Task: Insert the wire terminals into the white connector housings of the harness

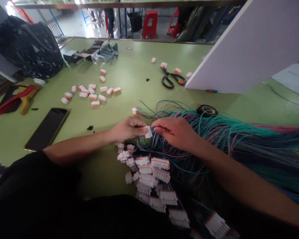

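Note:
Between thumb and fingers, my left hand pinches a white connector. Just to its right, my right hand is closed on a thin blue wire end, which points at the connector. Bundled teal, pink and dark wires run under my right hand and off to the right. Below my hands lies a pile of wired white connectors with orange edges. One more wired connector rests just above my left hand.
Loose orange-and-white connectors lie at the back left. Black scissors and black tape sit behind the wires. A phone, a red-and-yellow tool and a dark bag are left. A white panel stands right.

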### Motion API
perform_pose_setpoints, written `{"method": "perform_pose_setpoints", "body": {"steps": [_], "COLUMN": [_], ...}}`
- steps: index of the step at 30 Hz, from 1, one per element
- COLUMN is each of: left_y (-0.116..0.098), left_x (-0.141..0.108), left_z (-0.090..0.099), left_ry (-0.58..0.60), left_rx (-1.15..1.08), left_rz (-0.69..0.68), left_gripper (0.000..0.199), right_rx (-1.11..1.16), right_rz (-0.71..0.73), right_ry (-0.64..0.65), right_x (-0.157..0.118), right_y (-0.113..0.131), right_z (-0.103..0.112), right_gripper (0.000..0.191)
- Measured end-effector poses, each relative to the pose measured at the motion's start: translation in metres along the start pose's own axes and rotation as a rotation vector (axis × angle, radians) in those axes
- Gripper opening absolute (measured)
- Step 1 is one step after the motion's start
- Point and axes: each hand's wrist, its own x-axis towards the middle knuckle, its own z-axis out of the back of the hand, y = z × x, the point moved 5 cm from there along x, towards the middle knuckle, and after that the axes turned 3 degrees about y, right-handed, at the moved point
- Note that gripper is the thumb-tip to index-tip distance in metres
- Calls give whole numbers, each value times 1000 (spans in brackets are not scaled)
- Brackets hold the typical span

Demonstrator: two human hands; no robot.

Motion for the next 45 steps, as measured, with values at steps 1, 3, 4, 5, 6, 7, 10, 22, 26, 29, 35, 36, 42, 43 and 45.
{"method": "perform_pose_setpoints", "body": {"steps": [1,3,4,5,6,7,10,22,26,29,35,36,42,43,45], "left_y": [1,1,0,-1,-3,-5,-15,-44,-43,-39,-39,-40,-38,-37,-37], "left_x": [0,0,0,1,2,3,9,9,9,5,2,3,6,5,4], "left_z": [0,0,0,1,1,2,3,13,15,21,29,28,23,22,19], "left_ry": [-13,-35,-43,-50,-57,-59,-38,-188,-138,-99,-57,-51,-77,-80,-86], "left_rx": [5,5,1,-5,-15,-29,-74,35,5,-42,-274,-323,-443,-435,-409], "left_rz": [-3,-14,-21,-27,-33,-35,-19,-61,-24,17,33,28,-33,-39,-46], "left_gripper": [35,31,30,29,28,27,24,31,25,24,15,12,9,9,10], "right_rx": [11,34,46,55,62,68,110,857,871,875,1041,1088,1010,983,936], "right_rz": [-7,-24,-33,-40,-45,-49,-44,-342,-386,-466,-517,-533,-457,-439,-367], "right_ry": [-9,-19,-21,-21,-19,-21,-41,-149,-102,-219,-418,-283,-5,6,52], "right_x": [0,1,2,3,4,6,9,17,22,20,5,7,19,19,18], "right_y": [-1,-3,-4,-5,-6,-6,-7,-26,-25,-46,-82,-77,-37,-32,-21], "right_z": [-1,-2,-2,-1,1,5,17,18,16,40,73,59,-3,-7,-10], "right_gripper": [19,18,18,18,18,19,18,19,17,13,34,33,32,31,27]}}
